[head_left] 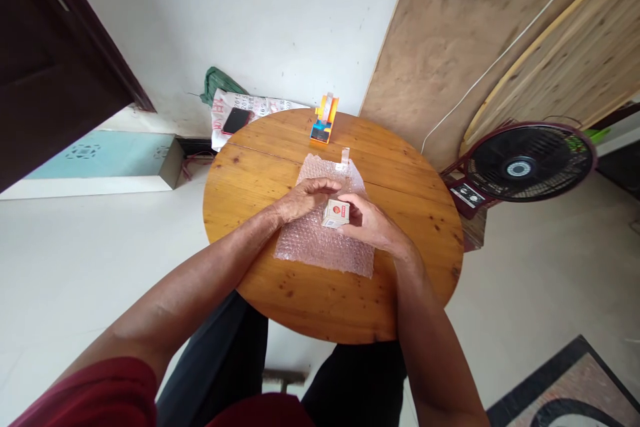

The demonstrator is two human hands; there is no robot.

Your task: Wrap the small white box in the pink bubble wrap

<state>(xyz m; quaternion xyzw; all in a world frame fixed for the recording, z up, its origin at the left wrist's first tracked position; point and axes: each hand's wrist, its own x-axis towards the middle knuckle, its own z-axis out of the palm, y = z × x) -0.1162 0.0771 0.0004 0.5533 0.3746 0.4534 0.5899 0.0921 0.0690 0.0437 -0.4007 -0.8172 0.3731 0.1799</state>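
Observation:
A small white box (336, 213) with a red print is above a sheet of pink bubble wrap (325, 250). My right hand (369, 221) grips the box from its right side, thumb and fingers round it. My left hand (307, 199) is just left of the box, its fingers stretched out over the wrap and nothing seen in them. A strip of clear tape (345, 157) sticks up at the wrap's far edge. The wrap lies on a round wooden table (420, 213).
An orange and blue tape dispenser (324, 121) stands at the table's far edge. A dark phone (237, 121) lies on a printed sack (217, 121) at the back left. To the right is a black fan (530, 163), near a wooden board (565, 60).

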